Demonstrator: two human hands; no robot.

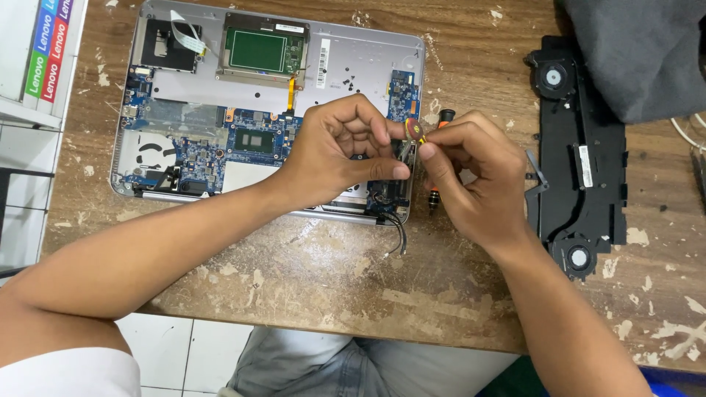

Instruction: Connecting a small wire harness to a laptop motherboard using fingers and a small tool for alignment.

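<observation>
Black fan assembly [577, 169] (grey cloth [640, 51] above)

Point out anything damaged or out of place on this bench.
The wooden tabletop is badly worn, its surface flaking in pale patches. Two black cables trail loose off the opened laptop's front edge. The black fan assembly lies detached alongside.

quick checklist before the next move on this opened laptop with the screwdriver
1. Screwdriver held: ok, right hand pinches its red cap.
2. Left hand steadying near the tip: ok.
3. Tip seated on a screw: cannot tell, fingers hide it.
4. Opened laptop flat on the wooden table: ok.
5. Loose black cables clear of the hands: ok, they hang over the front edge.
6. Black fan assembly set aside: ok.
</observation>
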